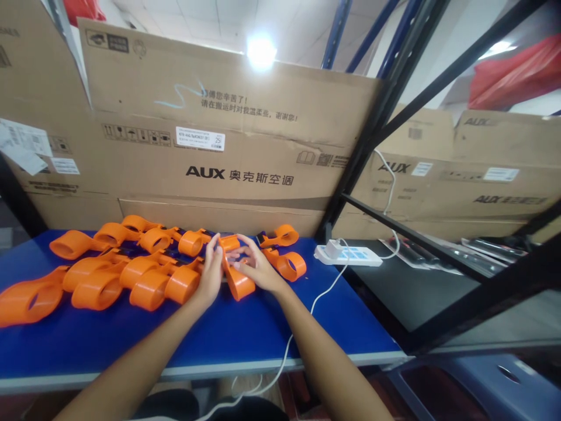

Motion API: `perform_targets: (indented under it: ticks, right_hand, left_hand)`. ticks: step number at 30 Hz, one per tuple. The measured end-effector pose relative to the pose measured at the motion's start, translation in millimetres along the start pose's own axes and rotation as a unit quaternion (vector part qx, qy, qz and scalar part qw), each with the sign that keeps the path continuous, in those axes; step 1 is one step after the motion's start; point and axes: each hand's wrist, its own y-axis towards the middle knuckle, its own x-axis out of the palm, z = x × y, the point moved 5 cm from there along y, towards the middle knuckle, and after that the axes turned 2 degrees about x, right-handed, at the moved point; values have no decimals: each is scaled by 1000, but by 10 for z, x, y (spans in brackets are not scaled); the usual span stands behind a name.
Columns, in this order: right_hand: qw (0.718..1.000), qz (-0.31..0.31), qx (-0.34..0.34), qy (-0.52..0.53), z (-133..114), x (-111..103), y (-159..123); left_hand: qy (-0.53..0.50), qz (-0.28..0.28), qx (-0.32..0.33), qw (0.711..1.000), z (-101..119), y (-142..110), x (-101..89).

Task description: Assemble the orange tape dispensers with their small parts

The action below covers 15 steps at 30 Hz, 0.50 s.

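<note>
An orange plastic tape dispenser [241, 285] with a ring-shaped body is held between my two hands above the blue table. My left hand [211, 272] is closed on its left side, with the fingers pointing up. From the right, my right hand [259, 266] grips the same dispenser, thumb and fingers around its upper part. Several more orange tape dispensers [97, 289] lie in rows to the left of my hands. Just to the right lie two others, one tape dispenser [291, 266] nearer and another [284, 235] behind it.
A white power strip [348, 255] with a plugged-in adapter sits at the table's right end. Its white cable [324, 292] runs over the front edge. Large cardboard [245, 158] stands behind the blue table [245, 345]. A black metal rack post [366, 152] rises at right.
</note>
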Motion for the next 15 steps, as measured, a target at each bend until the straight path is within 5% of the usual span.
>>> perform_targets:
  ticks: [4,10,15]
  right_hand:
    - [998,48,-3,44,21,-64,39]
    - [998,17,-28,-48,-62,-11,-5]
    - [989,42,-59,-128,-162,2,-29]
  left_hand:
    - [-32,-51,-10,998,34,-10,82]
    - [24,29,35,999,14,34,-38]
    - [40,13,54,998,13,42,-35]
